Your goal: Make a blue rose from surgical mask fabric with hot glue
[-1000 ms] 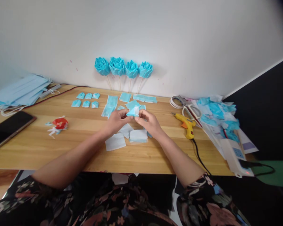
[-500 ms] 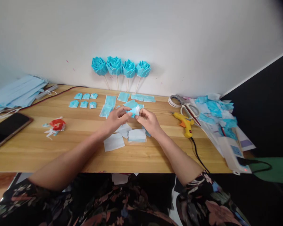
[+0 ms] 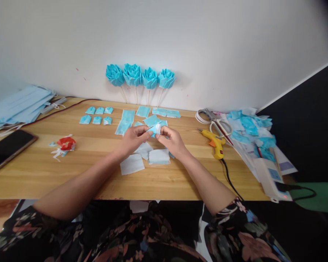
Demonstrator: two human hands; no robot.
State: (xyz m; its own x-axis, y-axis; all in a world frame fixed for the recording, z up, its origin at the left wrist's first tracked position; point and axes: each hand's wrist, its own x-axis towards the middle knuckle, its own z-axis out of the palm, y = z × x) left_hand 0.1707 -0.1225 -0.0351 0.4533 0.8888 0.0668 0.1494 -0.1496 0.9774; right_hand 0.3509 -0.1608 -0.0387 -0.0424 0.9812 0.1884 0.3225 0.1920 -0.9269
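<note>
A folded piece of blue and white mask fabric [image 3: 155,129] is pinched between both hands above the middle of the table. My left hand [image 3: 136,139] is closed on its left side, thumb in front. My right hand [image 3: 172,140] grips the right side, where a white edge shows. Beneath and beyond the hands lie flat blue fabric pieces [image 3: 125,122]. Nearer to me are pale rectangles [image 3: 132,164] and a small stack [image 3: 159,156]. Folded blue petals [image 3: 97,120] sit in two rows to the left.
Blue fabric roses [image 3: 132,74] on sticks lean on the wall. At right are a yellow glue gun [image 3: 214,142], scissors [image 3: 218,125], fabric scraps [image 3: 248,125] and a white power strip [image 3: 268,178]. Face masks [image 3: 22,103], a phone [image 3: 9,149] and a red crumpled piece [image 3: 66,144] are at left.
Both hands stay nearly in place around the fabric. Its visible part looks narrower and more tightly folded, and the left fingers have drawn in behind it.
</note>
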